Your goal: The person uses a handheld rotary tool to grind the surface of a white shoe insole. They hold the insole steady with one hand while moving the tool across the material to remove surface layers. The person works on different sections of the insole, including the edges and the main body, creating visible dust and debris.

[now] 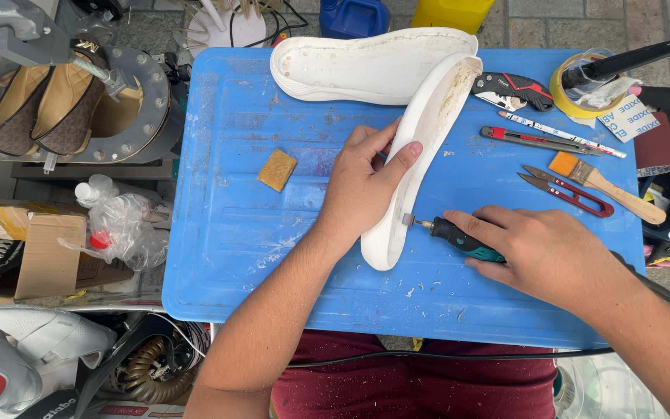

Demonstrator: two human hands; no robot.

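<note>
Blue plastic table, scuffed and dusted white, under even daylight. Beyond its far edge, grey paved floor. Left of it, cardboard box and round metal machine.

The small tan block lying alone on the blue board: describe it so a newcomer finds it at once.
Start at the blue plastic board, then look at its left half, left of the left hand gripping the white shoe sole. There lies a flat tan square block, turned diamond-wise; unlike the tools clustered at the right edge, it sits alone.

Shoe-repair workshop: blue work table with soles, cutters, brush, shoe press.
</note>
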